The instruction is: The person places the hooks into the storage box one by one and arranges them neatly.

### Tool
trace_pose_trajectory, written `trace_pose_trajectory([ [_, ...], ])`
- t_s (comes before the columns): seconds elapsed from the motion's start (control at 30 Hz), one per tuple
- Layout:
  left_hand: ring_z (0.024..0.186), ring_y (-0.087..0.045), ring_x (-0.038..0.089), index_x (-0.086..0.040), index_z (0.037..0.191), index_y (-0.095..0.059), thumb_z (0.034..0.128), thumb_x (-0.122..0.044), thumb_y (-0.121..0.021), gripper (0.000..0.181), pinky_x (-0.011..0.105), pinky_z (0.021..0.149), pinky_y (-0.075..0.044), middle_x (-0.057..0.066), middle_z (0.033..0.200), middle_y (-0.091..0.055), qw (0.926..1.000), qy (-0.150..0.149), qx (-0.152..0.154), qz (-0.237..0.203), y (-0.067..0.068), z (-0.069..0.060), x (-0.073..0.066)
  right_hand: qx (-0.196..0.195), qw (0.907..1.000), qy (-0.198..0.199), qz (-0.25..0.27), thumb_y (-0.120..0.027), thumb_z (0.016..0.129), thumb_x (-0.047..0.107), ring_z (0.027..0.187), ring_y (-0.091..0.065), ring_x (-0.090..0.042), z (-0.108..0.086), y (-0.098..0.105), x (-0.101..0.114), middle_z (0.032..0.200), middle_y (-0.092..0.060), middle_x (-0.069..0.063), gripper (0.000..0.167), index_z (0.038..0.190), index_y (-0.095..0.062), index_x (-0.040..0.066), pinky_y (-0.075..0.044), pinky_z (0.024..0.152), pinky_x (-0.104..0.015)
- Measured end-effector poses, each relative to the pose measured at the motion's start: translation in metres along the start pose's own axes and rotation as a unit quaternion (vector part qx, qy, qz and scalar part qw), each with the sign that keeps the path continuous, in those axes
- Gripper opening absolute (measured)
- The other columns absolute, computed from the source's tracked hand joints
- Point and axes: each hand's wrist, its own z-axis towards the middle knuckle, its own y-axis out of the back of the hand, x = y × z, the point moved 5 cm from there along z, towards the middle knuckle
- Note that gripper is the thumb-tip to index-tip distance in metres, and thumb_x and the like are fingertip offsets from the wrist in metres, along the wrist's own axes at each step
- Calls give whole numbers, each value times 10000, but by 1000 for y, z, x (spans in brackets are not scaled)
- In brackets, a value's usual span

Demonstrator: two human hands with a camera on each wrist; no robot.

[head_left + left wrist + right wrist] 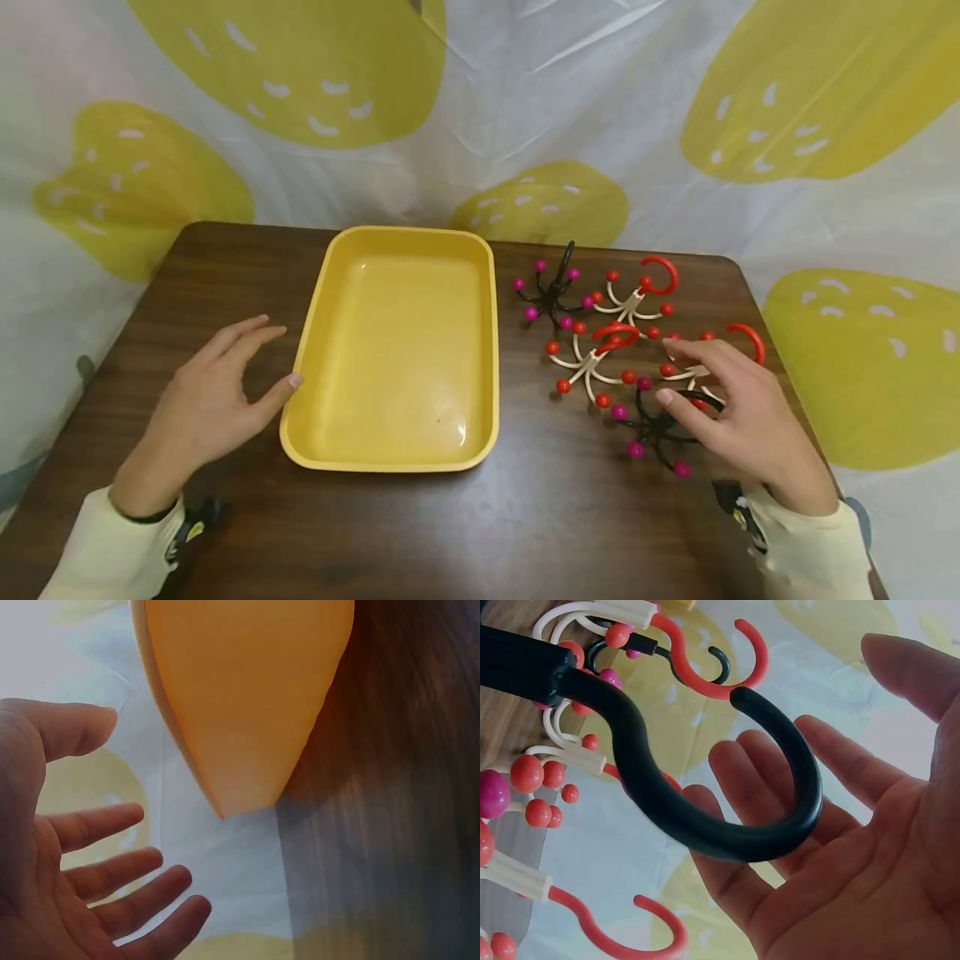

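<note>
My left hand [213,400] hovers at the left side of a yellow tray [496,358], fingers spread and holding nothing. In the left wrist view the tray's wall [247,697] stands apart from the fingertips. My right hand [757,417] is over the front black multi-arm hanger [660,423], which has magenta balls on its arms. In the right wrist view that hanger's black hook [667,814] rises in front of the open palm, with no fingers curled round it. A white hanger with a red hook [746,337] lies partly hidden behind this hand.
Two more white hangers with red balls lie right of the tray, one nearer [591,362] and one farther back [632,307]. A second black hanger [552,293] sits by the tray's back right. Behind the brown table [487,533] hangs a patterned cloth [517,100].
</note>
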Motion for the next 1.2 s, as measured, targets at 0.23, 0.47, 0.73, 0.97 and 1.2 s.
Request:
trace_pose_trajectory([
  [0.23,1022,-702,392,-75,1452,-598,952,-399,-783,624,530,755,-575,219,1384,-645,9985,73,83,-527,-6,-3,4,-61,9999,-125,33,-893,828,92,1042,-611,73,-8,-1,-4,1153,-731,62,620,1399,-679,200,-451,842,-13],
  [0.47,1066,-752,390,-112,1534,-526,973,-325,-787,655,404,753,-650,234,1474,-603,9864,296,466,-1548,-17,-8,7,-259,9996,-42,83,-897,799,28,1007,-620,110,-13,-4,-9,1102,-738,61,612,1361,-704,175,-452,860,-17],
  [0.73,1084,-766,352,-169,1544,-514,1006,-289,-749,599,240,704,-596,177,1468,-631,9725,591,621,-2168,-28,-16,7,-346,9987,-252,270,-849,858,15,913,-629,127,-20,-9,-17,1057,-784,-8,484,1306,-730,155,-470,782,-53],
  [0.97,1013,-689,-76,-136,1561,-490,1039,-184,-693,562,246,674,-578,229,1479,-609,9521,846,886,-2803,-35,-21,10,-231,9969,-487,567,-777,936,11,833,-653,93,-23,-15,-20,1034,-799,-42,362,1278,-733,122,-496,671,-93],
  [1.2,1006,-688,-79,-148,1568,-482,1038,-174,-694,571,240,696,-585,230,1479,-605,9484,936,857,-2905,-38,-23,12,-271,9966,-570,528,-797,922,16,763,-609,64,-25,-17,-21,998,-785,38,379,1270,-754,161,-461,637,-110],
])
